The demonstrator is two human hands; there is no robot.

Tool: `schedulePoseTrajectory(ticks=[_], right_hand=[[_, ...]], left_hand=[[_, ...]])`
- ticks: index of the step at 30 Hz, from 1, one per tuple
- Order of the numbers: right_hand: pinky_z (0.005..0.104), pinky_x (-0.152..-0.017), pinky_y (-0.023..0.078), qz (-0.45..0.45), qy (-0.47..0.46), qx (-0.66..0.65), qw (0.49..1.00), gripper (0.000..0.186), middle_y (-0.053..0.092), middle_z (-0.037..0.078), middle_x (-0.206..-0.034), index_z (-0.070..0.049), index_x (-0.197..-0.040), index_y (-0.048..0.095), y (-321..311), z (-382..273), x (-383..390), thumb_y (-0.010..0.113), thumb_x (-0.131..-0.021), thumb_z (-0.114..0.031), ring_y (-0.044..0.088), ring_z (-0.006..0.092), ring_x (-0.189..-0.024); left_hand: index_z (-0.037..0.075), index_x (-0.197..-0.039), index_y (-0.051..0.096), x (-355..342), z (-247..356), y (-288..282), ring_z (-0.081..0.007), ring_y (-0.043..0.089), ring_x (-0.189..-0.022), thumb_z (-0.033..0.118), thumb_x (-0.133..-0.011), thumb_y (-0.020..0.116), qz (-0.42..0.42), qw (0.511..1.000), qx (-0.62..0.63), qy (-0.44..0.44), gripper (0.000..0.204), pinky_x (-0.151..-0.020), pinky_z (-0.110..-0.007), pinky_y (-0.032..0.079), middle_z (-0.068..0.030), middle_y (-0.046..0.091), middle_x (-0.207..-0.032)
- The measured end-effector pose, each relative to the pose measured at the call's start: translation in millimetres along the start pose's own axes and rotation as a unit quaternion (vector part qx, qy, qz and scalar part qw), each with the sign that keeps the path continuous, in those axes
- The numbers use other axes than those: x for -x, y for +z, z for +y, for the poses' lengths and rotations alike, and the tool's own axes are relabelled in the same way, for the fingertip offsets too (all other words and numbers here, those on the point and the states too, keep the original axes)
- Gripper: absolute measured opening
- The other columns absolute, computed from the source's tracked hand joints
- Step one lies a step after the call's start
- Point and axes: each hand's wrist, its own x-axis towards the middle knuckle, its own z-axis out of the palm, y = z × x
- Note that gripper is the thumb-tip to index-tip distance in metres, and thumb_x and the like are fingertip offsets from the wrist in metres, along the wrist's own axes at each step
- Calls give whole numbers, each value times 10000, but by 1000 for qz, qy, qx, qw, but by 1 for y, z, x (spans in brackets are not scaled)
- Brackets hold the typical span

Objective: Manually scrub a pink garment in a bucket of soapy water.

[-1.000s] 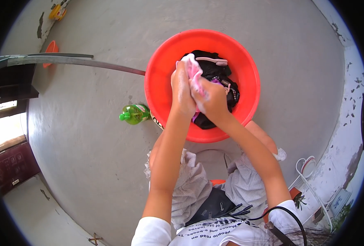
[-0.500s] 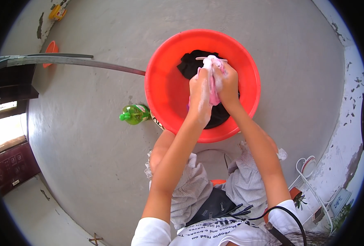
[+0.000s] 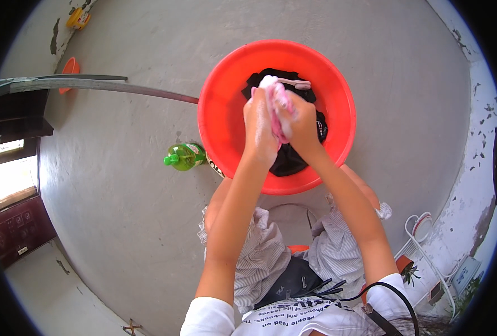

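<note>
A bunched pink cloth (image 3: 279, 120), white with suds, is gripped between my two hands over a large red basin (image 3: 226, 78). My left hand (image 3: 257, 131) is closed on the cloth's left side, foam along its back. On the other side my right hand (image 3: 301, 123) wraps round it too, its fingertips partly hidden by the cloth and foam. Black clothing (image 3: 288, 166) lies in the basin beneath, and a pale pink handled object (image 3: 299, 85), perhaps a brush, rests on it above my hands.
A green pump bottle (image 3: 184, 158) stands left of the basin. A long metal bar (image 3: 108, 86) runs from the left toward the rim. A small orange basin (image 3: 69, 73) and yellow container (image 3: 78, 18) are by the left wall. A white rack (image 3: 419, 238) and potted plant (image 3: 405, 269) are at lower right.
Both hands and the cloth shifted rightward between the first and second frames, then came partly back left. The pink handled object shows more again now.
</note>
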Motion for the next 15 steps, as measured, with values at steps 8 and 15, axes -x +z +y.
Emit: schedulePoseTrajectory(ticks=[8,15], right_hand=[[372,-508,410,21,38,-1,999,265,523,193,-616,-31,-723,554,-3,-4,-3,545,-837,-270,509,362,-553],[368,-509,417,-62,-94,84,990,200,537,200,-627,-19,-829,589,6,-14,22,579,-800,-216,543,355,-575]], left_hand=[[86,-1032,541,-2,-5,-10,-82,512,-786,368,-920,432,-41,997,-21,-56,323,-659,-214,431,11,541,-893],[106,-824,531,-20,1,-26,-83,438,-606,297,-844,493,-7,1000,6,-15,196,-557,-232,377,29,436,-677]])
